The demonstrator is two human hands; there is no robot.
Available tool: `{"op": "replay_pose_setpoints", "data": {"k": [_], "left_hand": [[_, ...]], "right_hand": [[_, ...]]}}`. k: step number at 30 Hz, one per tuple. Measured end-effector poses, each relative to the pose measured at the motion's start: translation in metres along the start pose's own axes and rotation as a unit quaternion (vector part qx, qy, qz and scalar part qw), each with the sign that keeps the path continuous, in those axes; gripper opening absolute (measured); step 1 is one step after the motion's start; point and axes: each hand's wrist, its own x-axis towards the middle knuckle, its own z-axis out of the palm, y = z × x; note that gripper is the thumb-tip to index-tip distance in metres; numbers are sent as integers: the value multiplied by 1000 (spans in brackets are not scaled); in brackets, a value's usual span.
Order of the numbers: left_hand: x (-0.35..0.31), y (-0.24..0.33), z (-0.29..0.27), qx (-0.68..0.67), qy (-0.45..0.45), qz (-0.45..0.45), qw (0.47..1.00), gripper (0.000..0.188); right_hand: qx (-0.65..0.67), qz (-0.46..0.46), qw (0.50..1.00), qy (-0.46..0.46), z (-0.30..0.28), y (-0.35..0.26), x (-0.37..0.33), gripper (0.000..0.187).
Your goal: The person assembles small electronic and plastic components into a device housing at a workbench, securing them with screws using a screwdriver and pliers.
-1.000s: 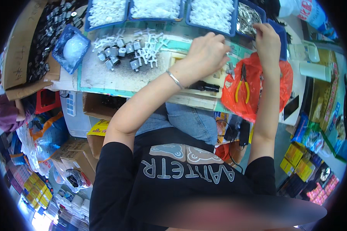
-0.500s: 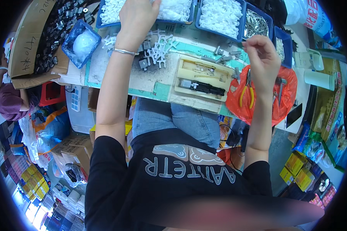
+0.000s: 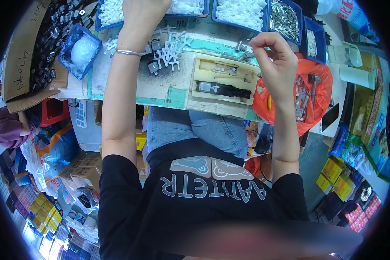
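Observation:
My left hand reaches to the far bins, over a blue bin of small white plastic parts. Its fingers are cut off by the top edge, so their grip is hidden. With thumb and forefinger pinched, my right hand holds a thin metal pin, only its tip showing. Below and left of that hand lies a cream fixture block with a black and metal assembly in its front slot. Small grey metal pieces lie behind the block. White cross-shaped plastic parts sit beside my left wrist.
Blue bins hold white parts, metal pins and small white pieces. A red plastic bag with tools stands right. On the left are a blue tub and a carton of black parts. Another person is far left.
The view has shifted slightly. My right hand has moved left toward the fixture with the pin, and its wrist now covers most of the yellow-handled pliers. My left hand stays at the far bins.

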Motion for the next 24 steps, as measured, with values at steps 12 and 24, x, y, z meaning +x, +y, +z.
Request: {"op": "replay_pose_setpoints", "data": {"k": [12,24], "left_hand": [[-44,19,4,-500,-116,-153,844,18],[-101,90,-14,-690,-100,-199,689,10]], "right_hand": [[127,2,990,60,24,-18,-3,8],[28,-131,989,62,25,-31,-21,21]]}}
